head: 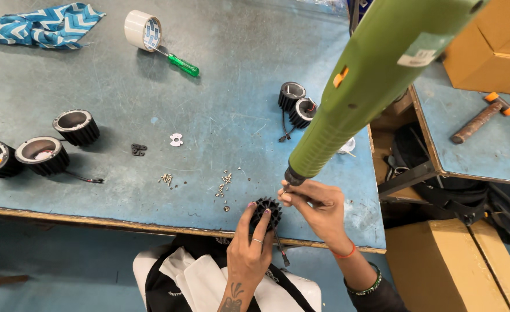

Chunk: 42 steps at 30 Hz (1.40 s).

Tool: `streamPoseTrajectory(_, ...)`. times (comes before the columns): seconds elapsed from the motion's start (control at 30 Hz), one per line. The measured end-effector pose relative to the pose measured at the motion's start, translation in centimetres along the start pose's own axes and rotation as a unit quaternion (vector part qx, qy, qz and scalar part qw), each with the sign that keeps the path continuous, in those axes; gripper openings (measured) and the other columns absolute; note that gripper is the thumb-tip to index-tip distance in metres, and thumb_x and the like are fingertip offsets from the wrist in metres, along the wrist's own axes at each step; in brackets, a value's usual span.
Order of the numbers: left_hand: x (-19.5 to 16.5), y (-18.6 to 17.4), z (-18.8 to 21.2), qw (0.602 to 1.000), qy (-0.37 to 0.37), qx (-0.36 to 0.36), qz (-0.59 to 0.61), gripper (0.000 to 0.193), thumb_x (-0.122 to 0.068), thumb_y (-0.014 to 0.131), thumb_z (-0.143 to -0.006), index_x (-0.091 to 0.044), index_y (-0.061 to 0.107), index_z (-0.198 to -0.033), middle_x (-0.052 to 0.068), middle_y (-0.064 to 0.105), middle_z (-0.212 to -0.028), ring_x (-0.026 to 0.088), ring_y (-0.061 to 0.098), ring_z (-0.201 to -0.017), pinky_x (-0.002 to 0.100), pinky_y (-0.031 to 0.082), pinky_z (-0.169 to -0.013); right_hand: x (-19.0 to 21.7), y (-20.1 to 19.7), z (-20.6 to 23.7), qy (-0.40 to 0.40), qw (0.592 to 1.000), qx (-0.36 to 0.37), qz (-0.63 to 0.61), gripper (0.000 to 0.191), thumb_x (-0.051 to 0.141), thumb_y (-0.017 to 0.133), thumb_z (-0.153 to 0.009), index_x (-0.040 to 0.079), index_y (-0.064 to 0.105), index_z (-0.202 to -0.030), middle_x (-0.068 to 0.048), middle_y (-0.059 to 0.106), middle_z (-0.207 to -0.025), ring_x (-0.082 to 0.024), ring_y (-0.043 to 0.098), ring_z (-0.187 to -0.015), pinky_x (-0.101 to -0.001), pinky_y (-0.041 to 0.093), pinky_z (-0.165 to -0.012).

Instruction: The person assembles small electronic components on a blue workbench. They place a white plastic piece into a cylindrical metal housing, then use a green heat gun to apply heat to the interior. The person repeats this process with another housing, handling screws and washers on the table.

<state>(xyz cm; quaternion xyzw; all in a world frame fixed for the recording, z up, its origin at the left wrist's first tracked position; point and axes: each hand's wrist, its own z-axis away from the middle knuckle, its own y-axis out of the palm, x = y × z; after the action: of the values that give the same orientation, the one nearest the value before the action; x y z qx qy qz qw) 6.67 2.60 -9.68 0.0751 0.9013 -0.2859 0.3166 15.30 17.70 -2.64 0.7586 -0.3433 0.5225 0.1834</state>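
Left hand [254,245] closed around a black finned housing [266,211], held at the near edge of the counter [220,75]. Right hand [318,208] pinches the bit at the tip of a green electric screwdriver [376,75] hanging from above, tip against the housing's top; that grip is closed on the bit. Loose screws [223,184] scattered just beyond. Two like housings [296,104] stand farther back, three more [41,150] at far left. A tape roll [143,30] and green-handled screwdriver [180,62] lie well apart. Judged: fastening under way, several housings left.
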Motion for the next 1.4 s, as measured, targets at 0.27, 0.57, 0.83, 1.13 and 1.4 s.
streamPoseTrajectory(0.27, -0.1, 0.1, 0.1, 1.0, -0.009, 0.009, -0.003, 0.05, -0.002, 0.077, -0.079, -0.005, 0.066, -0.128, 0.023, 0.059, -0.136, 0.04, 0.067, -0.117, 0.041, 0.061, -0.088, 0.7, 0.0, -1.5, -0.012, 0.994, -0.005, 0.108, 0.02, -0.004, 0.074, -0.088, -0.005, 0.077, -0.108, -0.009, 0.078, -0.089, -0.013, 0.075, -0.078, -0.0244, 0.062, -0.07)
streamPoseTrajectory(0.57, 0.0, 0.2, 0.2, 1.0, -0.008, 0.007, -0.007, 0.05, 0.001, 0.074, -0.079, -0.005, 0.066, -0.128, 0.023, 0.058, -0.138, 0.04, 0.067, -0.117, 0.041, 0.061, -0.089, -1.3, 1.3, -2.4, 0.012, 0.999, -0.018, 0.041, 0.018, -0.001, 0.075, -0.089, -0.006, 0.077, -0.106, -0.009, 0.077, -0.09, -0.012, 0.074, -0.08, -0.0236, 0.06, -0.071)
streamPoseTrajectory(0.83, 0.0, 0.4, 0.3, 1.0, -0.007, 0.005, -0.005, 0.05, -0.001, 0.075, -0.08, -0.006, 0.065, -0.129, 0.023, 0.057, -0.139, 0.04, 0.067, -0.118, 0.041, 0.061, -0.088, -1.9, 1.9, -3.1, 0.014, 0.999, -0.025, 0.039, 0.018, 0.001, 0.078, -0.088, -0.006, 0.078, -0.104, -0.008, 0.077, -0.089, -0.011, 0.074, -0.078, -0.0233, 0.06, -0.07)
streamPoseTrajectory(1.13, 0.3, 0.4, 0.4, 1.0, -0.009, 0.01, -0.01, 0.051, 0.0, 0.075, -0.08, -0.005, 0.065, -0.13, 0.023, 0.057, -0.138, 0.04, 0.067, -0.117, 0.041, 0.062, -0.087, -0.8, 2.3, -3.4, -0.002, 0.998, -0.033, 0.061, 0.019, 0.002, 0.08, -0.086, -0.004, 0.079, -0.103, -0.007, 0.078, -0.086, -0.01, 0.074, -0.075, -0.0221, 0.059, -0.067)
streamPoseTrajectory(1.4, 0.5, 0.6, 0.5, 1.0, -0.012, 0.01, -0.015, 0.05, -0.002, 0.077, -0.081, -0.006, 0.066, -0.129, 0.022, 0.058, -0.138, 0.039, 0.067, -0.117, 0.04, 0.062, -0.087, 0.1, 1.5, -4.3, -0.044, 0.992, -0.046, 0.111, 0.017, -0.001, 0.078, -0.088, -0.005, 0.078, -0.104, -0.008, 0.079, -0.088, -0.011, 0.075, -0.077, -0.0229, 0.06, -0.07)
